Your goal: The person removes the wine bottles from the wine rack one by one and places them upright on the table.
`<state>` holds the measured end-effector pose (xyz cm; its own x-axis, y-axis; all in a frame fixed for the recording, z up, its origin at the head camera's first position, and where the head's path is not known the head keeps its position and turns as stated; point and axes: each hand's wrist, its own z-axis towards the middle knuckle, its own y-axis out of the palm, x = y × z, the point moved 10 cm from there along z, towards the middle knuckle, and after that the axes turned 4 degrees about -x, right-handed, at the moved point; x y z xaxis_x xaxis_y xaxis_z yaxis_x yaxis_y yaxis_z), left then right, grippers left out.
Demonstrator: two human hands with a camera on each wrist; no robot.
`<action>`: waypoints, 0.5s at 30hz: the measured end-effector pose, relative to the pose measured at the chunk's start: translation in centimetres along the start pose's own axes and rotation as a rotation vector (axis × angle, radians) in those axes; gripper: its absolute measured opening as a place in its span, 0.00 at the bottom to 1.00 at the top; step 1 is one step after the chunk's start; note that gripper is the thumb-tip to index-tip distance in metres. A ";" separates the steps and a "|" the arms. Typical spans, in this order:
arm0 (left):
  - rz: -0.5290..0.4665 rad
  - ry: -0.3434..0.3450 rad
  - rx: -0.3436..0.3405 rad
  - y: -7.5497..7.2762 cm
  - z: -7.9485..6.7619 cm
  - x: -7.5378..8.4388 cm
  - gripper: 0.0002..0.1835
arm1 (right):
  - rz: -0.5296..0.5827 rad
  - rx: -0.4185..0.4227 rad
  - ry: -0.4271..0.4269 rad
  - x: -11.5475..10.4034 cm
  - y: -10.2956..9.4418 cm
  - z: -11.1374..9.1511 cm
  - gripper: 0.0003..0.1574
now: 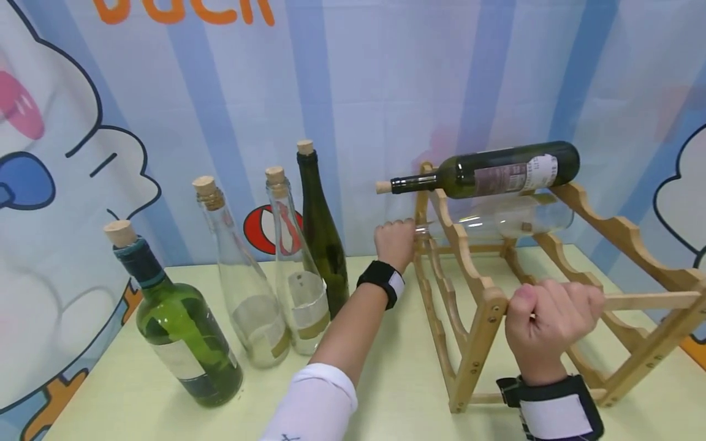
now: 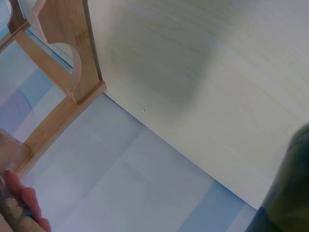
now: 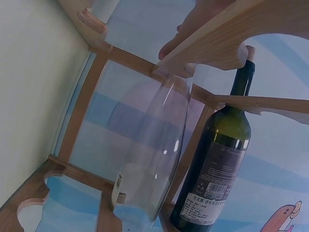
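Note:
My left hand grips the neck of a clear glass bottle lying on the middle level of a wooden wine rack. In the left wrist view, a cork shows beside the curled fingers. My right hand is wrapped around the rack's upper front rail, near its left post. Above the clear bottle, a corked dark green wine bottle lies across the top level, neck pointing left. The right wrist view shows both the clear bottle and the labelled green bottle.
Left of the rack stand a corked green bottle with a pale label, two corked clear bottles and a tall dark green bottle. A printed cloth hangs behind the pale table.

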<state>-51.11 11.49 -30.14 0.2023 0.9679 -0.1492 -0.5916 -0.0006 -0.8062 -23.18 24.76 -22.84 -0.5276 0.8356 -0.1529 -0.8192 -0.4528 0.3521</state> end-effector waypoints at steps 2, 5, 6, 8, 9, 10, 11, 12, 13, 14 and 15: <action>-0.005 0.006 -0.003 0.0 -0.1 -0.1 0.09 | 0.000 0.005 0.001 0.0 -0.1 0.0 0.30; 0.017 0.005 -0.014 0.1 -0.3 -0.4 0.12 | 0.006 0.000 0.006 -0.1 -0.1 -0.1 0.30; 0.026 0.004 -0.026 0.1 -0.3 -0.6 0.12 | 0.008 -0.002 0.005 -0.1 -0.1 -0.2 0.30; 0.035 0.005 -0.053 0.3 -0.4 -1.1 0.12 | 0.008 -0.003 0.002 -0.2 0.0 -0.3 0.29; 0.037 0.006 -0.067 0.3 -0.4 -1.4 0.11 | 0.006 -0.003 0.000 -0.3 0.0 -0.3 0.29; 0.040 0.007 -0.086 0.4 -0.3 -1.7 0.10 | 0.004 -0.001 0.000 -0.3 0.0 -0.2 0.29; 0.040 0.006 -0.103 0.4 -0.3 -2.1 0.09 | 0.001 0.002 -0.001 -0.2 0.0 -0.2 0.29; 0.042 -0.001 -0.124 0.4 -0.2 -2.5 0.08 | -0.002 0.005 -0.002 -0.2 0.0 -0.2 0.28; 0.049 -0.010 -0.138 0.4 -0.1 -3.0 0.08 | -0.006 0.006 -0.002 -0.2 0.0 -0.1 0.29; 0.060 -0.023 -0.154 0.4 0.0 -3.5 0.09 | -0.009 0.006 -0.001 -0.1 0.0 -0.1 0.28; 0.074 -0.037 -0.171 0.3 0.2 -4.0 0.09 | -0.010 0.006 0.000 0.0 0.0 0.0 0.28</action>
<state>-52.23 7.65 -29.66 0.1325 0.9722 -0.1929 -0.4621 -0.1116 -0.8798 -23.17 24.72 -22.87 -0.5192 0.8402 -0.1566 -0.8231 -0.4422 0.3563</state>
